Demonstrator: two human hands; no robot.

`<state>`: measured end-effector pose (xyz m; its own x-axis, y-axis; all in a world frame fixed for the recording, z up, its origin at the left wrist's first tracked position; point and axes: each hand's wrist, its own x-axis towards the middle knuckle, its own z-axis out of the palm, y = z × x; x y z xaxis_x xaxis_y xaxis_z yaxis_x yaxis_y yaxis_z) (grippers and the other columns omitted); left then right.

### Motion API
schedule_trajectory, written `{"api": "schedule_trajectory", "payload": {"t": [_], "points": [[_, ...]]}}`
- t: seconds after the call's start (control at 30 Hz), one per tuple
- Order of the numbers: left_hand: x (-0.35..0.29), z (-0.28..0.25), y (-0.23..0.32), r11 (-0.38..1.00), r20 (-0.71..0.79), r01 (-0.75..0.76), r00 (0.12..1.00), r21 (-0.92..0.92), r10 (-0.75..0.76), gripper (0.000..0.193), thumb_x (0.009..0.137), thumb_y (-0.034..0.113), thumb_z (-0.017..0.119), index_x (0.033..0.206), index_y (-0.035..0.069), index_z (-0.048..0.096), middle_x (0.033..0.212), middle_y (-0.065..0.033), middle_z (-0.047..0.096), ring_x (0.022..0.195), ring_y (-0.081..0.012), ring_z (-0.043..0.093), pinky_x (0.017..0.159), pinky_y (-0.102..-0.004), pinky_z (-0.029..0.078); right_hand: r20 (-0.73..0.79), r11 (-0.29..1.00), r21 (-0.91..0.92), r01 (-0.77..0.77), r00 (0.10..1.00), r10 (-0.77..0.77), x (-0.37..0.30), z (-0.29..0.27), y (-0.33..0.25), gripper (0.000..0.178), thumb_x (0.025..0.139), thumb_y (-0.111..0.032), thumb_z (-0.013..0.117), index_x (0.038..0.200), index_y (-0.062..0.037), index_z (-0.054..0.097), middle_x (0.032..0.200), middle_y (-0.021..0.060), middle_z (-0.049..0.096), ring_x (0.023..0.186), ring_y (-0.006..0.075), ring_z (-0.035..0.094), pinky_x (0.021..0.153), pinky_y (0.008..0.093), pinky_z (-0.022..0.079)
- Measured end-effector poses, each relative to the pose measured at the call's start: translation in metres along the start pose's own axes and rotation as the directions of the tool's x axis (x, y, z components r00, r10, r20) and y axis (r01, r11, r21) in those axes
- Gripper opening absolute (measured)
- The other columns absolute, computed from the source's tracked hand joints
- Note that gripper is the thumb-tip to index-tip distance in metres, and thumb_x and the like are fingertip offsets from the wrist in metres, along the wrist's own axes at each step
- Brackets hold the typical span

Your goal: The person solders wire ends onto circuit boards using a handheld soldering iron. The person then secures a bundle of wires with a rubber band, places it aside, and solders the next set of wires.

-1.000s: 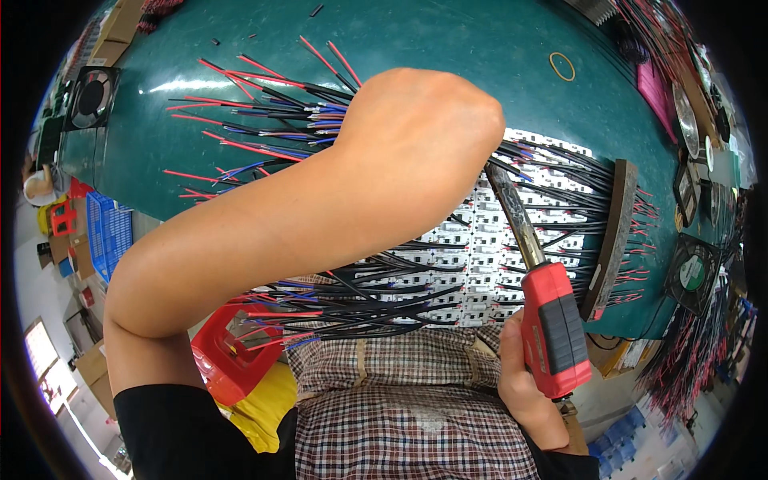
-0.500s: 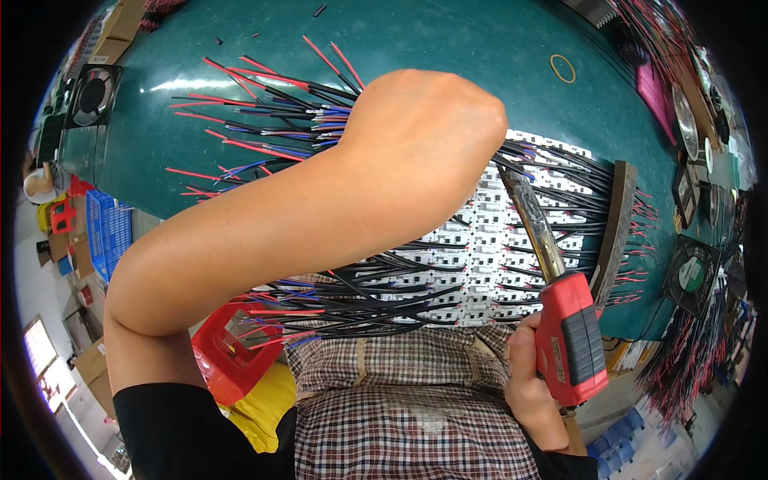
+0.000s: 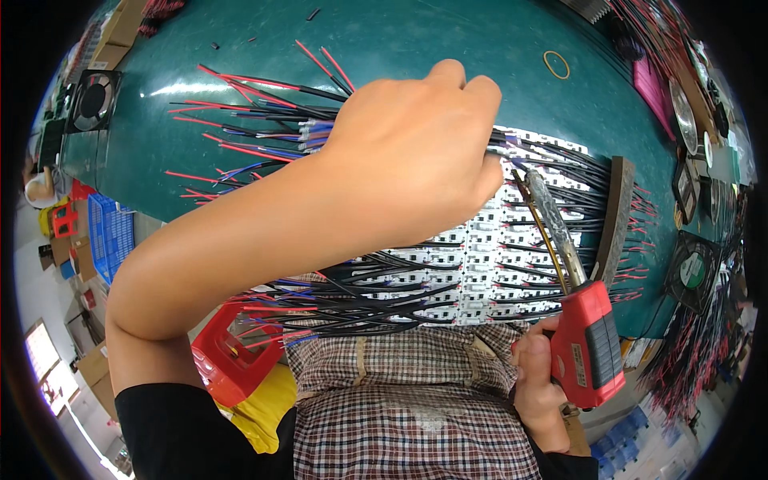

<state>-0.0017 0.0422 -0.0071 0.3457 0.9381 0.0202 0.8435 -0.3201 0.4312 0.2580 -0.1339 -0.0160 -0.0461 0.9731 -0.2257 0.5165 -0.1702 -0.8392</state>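
While pressed on the wire rows:
Left hand (image 3: 412, 156): fingers curled together, resting on black wires (image 3: 552, 172).
Right hand (image 3: 538, 382): clamped around red soldering gun (image 3: 588, 344), tip over white boards (image 3: 480, 264).

Bright, even light; glare streaks the green table (image 3: 416, 40); fisheye edges bend, dark.

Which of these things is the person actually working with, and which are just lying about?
In use:
- left hand pressing on the red and black wires
- white circuit boards
- right hand gripping the red soldering gun

Lying about:
- yellow rubber band
- black fans
- red stool
- blue crate
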Motion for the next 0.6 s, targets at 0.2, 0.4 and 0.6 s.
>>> {"api": "schedule_trajectory", "payload": {"t": [0.2, 0.4, 0.6], "points": [[-0.006, -0.004, -0.003, 0.992, 0.013, -0.106, 0.994, -0.075, 0.107, 0.018, 0.084, 0.015, 0.067, 0.085, -0.003, 0.065, 0.082, -0.0209, 0.068, 0.080, -0.0402, 0.069, 0.073, -0.0506, 0.055, 0.050, 0.998, 0.060, -0.017, 0.999, 0.014, 0.001, -0.007, -0.001, 0.026, 0.101, -0.014, 0.055, 0.121, 0.0014, 0.047, 0.079, 0.0045, 0.049, 0.055, 0.0076, 0.039, 0.056, 0.0257, 0.041], [-0.010, -0.001, -0.004, 0.989, 0.046, -0.076, 0.996, -0.127, 0.083, 0.018, 0.082, 0.013, 0.067, 0.080, -0.005, 0.064, 0.080, -0.0233, 0.066, 0.080, -0.0432, 0.067, 0.074, -0.0510, 0.054, 0.109, 0.999, -0.026, 0.018, 0.994, -0.015, -0.007, -0.009, 0.008, 0.029, 0.101, -0.014, 0.056, 0.125, 0.0008, 0.047, 0.080, 0.0056, 0.052, 0.055, 0.0083, 0.042, 0.057, 0.0264, 0.041], [-0.010, 0.008, -0.004, 0.985, -0.037, -0.118, 0.993, -0.124, 0.114, 0.018, 0.081, 0.012, 0.069, 0.082, -0.005, 0.066, 0.080, -0.0227, 0.066, 0.082, -0.0418, 0.067, 0.076, -0.0515, 0.053, 0.101, 0.978, 0.042, -0.203, 0.975, 0.198, -0.007, -0.007, -0.006, 0.024, 0.092, -0.009, 0.070, 0.113, 0.0006, 0.068, 0.098, 0.0119, 0.070, 0.088, 0.0264, 0.068, 0.078, 0.0367, 0.053]]}}
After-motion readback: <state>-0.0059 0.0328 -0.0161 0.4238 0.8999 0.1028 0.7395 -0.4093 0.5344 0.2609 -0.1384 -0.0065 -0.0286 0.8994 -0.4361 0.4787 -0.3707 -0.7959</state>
